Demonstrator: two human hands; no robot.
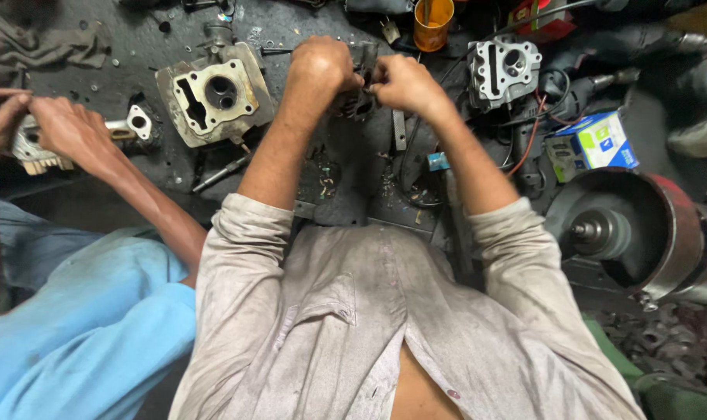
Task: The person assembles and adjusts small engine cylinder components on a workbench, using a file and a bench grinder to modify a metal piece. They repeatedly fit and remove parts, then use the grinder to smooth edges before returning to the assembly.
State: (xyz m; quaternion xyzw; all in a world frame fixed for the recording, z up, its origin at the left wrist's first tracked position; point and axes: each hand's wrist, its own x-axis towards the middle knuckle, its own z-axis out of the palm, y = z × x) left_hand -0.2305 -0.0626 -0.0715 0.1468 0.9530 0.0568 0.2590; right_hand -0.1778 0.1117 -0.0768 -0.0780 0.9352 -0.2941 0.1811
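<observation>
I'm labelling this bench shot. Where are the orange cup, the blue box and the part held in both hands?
Orange cup (433, 22), head view, on its inner wall.
Blue box (600, 141), head view, on its top face.
Held part (359, 101), head view, on its dark lower body.

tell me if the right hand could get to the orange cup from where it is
Probably yes: the right hand is busy on the dark engine part, but the orange cup stands just beyond it with nothing between.
</observation>
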